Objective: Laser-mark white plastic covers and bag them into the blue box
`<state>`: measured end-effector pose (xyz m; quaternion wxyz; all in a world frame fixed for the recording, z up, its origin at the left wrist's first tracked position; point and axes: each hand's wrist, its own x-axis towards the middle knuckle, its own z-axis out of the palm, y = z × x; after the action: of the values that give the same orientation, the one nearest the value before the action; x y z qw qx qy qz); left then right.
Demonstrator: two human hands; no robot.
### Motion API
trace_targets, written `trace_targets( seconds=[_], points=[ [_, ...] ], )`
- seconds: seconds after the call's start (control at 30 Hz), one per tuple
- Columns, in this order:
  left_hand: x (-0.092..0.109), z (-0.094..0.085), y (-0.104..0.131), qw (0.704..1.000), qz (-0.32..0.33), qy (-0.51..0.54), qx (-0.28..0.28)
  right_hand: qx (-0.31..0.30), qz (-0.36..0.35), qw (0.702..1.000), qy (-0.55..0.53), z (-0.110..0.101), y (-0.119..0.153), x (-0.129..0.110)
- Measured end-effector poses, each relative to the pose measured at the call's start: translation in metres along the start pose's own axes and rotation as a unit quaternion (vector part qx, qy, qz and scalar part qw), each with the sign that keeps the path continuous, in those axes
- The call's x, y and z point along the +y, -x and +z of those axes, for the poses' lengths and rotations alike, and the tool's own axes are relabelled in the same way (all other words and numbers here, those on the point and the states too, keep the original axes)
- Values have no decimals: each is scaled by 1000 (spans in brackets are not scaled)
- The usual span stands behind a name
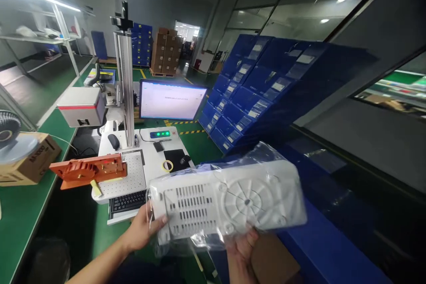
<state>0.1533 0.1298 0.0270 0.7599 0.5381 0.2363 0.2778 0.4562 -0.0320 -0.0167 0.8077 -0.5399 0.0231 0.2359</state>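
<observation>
Low in the head view, I held a white plastic housing (229,202) in front of me, above the gap between the workstation and the blue crates. It was a long, rounded-corner moulding, matte and hard-looking, with rows of narrow vent slots at its left end and a round, spoked fan grille pressed into its middle. A thin, clear plastic bag (262,153) wrapped it loosely, crinkled and glossy where the light caught it.

My left hand (143,228) gripped the slotted left end, thumb curled over the front face through the film. My right hand (241,246) cupped the lower edge from beneath, fingers pressed up against the bag.

Beyond the housing stood a white table (151,151) with a perforated metal plate (128,177) of fine, even holes. An orange ribbed fixture (88,169), flat and blocky, lay across that plate's left edge. A brushed aluminium column (125,84) rose behind it, with a lit monitor (171,100) to its right. Stacked blue crates (253,88), smooth-sided and labelled, filled the right.
</observation>
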Motion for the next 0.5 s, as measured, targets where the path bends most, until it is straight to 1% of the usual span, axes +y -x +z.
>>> trace_targets(
  seconds=[0.03, 0.07, 0.1, 0.17, 0.23, 0.3, 0.37, 0.43, 0.5],
  points=[
    [-2, -6, 5, 1000, -18, 23, 8, -25, 6, 1000, -17, 15, 4, 7],
    [-5, -10, 9, 998, -27, 52, 28, -66, 11, 997, -28, 29, 6, 12],
    [-6, -13, 13, 994, -28, 81, 64, -108, 19, 993, -33, 43, 7, 15],
    [-5, -18, 21, 979, -13, 126, 162, -189, 49, 980, -24, 67, 9, 17],
    [3, -24, 31, 956, -3, 155, 249, -249, 77, 965, -8, 87, 9, 11],
    [14, -31, 43, 932, 1, 190, 308, -272, 89, 958, -10, 103, 6, -4],
    [25, -40, 57, 908, 2, 219, 357, -269, 85, 959, -25, 117, -3, -24],
    [31, -50, 71, 881, -13, 222, 418, -262, 79, 961, -26, 127, -19, -44],
    [31, -60, 85, 855, -33, 198, 478, -262, 77, 962, -11, 133, -42, -59]
  ],
)
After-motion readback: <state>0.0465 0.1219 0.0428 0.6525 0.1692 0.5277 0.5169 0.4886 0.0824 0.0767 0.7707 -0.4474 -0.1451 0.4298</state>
